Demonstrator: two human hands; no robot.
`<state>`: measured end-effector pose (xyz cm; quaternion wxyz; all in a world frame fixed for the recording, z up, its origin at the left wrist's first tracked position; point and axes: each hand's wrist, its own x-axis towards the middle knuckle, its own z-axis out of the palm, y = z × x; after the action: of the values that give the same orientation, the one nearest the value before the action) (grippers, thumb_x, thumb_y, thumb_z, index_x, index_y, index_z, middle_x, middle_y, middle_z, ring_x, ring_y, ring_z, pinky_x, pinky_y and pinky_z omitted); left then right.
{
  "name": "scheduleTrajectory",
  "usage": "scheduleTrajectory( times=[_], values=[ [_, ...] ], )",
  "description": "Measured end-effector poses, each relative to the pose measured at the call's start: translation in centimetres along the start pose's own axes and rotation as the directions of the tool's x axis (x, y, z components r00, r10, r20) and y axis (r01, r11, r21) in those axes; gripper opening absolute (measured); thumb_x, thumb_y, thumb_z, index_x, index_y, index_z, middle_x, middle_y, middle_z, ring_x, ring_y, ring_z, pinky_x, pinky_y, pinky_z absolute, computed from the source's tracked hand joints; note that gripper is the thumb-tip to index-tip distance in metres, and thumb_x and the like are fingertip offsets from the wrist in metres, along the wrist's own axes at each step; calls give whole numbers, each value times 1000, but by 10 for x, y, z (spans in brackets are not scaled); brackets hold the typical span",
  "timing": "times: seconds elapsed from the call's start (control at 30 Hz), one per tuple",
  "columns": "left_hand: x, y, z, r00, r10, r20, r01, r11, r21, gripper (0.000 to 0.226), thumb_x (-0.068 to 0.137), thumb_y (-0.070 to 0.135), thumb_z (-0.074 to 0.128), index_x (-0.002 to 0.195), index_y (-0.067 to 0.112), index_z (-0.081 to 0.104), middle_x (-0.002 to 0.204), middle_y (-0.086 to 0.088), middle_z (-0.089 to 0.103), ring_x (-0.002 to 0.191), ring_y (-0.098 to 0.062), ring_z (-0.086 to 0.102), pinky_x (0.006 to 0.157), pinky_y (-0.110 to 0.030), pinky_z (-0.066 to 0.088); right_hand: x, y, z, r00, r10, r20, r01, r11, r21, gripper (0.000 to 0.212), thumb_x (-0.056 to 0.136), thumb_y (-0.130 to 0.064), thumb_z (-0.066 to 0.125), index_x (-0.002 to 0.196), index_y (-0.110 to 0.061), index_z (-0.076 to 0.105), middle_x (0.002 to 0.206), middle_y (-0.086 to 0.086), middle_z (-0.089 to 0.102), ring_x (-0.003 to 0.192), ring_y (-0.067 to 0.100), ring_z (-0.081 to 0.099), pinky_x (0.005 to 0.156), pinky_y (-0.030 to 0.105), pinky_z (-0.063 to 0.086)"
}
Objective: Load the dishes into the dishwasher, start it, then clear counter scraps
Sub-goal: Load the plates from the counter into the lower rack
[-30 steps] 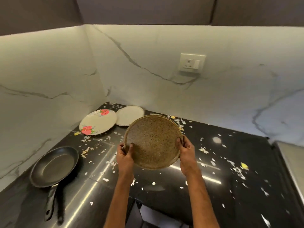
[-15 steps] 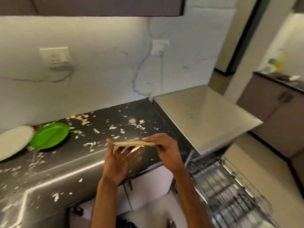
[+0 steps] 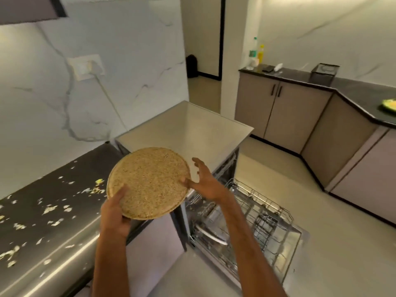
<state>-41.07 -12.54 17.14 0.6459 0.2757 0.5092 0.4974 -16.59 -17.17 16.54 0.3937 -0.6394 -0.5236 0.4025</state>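
Speckling is seen across the round tan plate (image 3: 150,183), gripped at its lower rim by the left hand (image 3: 115,213) over the glossy black table's (image 3: 32,213) edge. The right hand (image 3: 205,181) is spread open at the opposite rim. Edge-on earlier, the plate is now shown face-on.

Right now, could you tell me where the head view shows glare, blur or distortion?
Head view: glare streaks the counter along its front edge; the wide lens bends the wall lines; the rack looks soft; the plate is sharper.

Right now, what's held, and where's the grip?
The speckled plate: left hand grips its lower-left rim, thumb on the face; right hand touches the right rim, fingers spread.
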Motion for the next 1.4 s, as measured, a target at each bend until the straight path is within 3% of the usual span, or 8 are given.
scheduleTrajectory(
  times=[0.13,0.33,0.47,0.57,0.73,0.9,1.2,1.4],
  values=[
    [6,-32,73,998,53,30,-55,995,83,32,98,30,58,124,12,56,105,-4,69,95,-24,66,68,-36,52,3,50,-82,964,77,255,-161,930,330,42,99,-25,59,136,-11,48,125,18,63,100,26,65,81,34,60],
    [20,-104,179,986,59,156,-117,912,393,43,101,34,53,139,15,47,126,-7,62,113,-30,61,92,-51,54,-17,125,-178,979,205,-19,-165,835,525,29,96,-27,61,124,-19,63,104,12,72,78,19,63,63,23,52],
    [42,-175,218,961,-18,276,-132,847,515,38,96,23,60,134,22,53,119,6,61,108,-15,59,85,-38,54,-45,205,-190,913,395,-101,-246,730,637,32,96,-26,61,128,-22,60,108,14,72,82,20,69,67,25,55],
    [67,-236,225,942,-184,281,-40,770,637,34,87,30,69,119,30,57,111,11,64,99,-9,64,76,-33,57,-70,275,-163,817,572,-79,-346,594,726,31,96,-25,62,126,-21,60,107,16,72,84,23,70,69,28,57],
    [139,-348,194,840,-542,25,269,456,848,32,97,9,58,126,21,61,124,-5,62,115,-29,57,101,-55,47,-80,376,-63,569,822,21,-474,307,825,27,98,-19,61,120,-4,60,84,15,71,67,20,67,63,32,57],
    [228,-438,160,835,-537,-117,299,266,917,30,100,14,56,129,14,63,126,-13,64,112,-32,61,98,-53,50,-29,454,31,385,910,154,-448,38,893,24,99,-14,58,119,0,57,61,7,65,50,14,61,51,29,54],
    [356,-546,144,871,-462,-168,284,196,939,17,99,10,56,109,18,66,113,-14,67,107,-32,63,99,-55,49,67,571,79,323,937,135,-358,-11,934,21,100,-15,56,114,1,59,71,10,66,54,15,63,48,27,55],
    [381,-582,137,885,-416,-211,297,155,942,24,99,6,54,119,9,67,118,-16,67,110,-33,63,99,-51,50,89,605,82,291,944,156,-374,-37,927,27,99,-14,58,118,5,57,65,12,66,46,16,63,45,27,55]
  ],
)
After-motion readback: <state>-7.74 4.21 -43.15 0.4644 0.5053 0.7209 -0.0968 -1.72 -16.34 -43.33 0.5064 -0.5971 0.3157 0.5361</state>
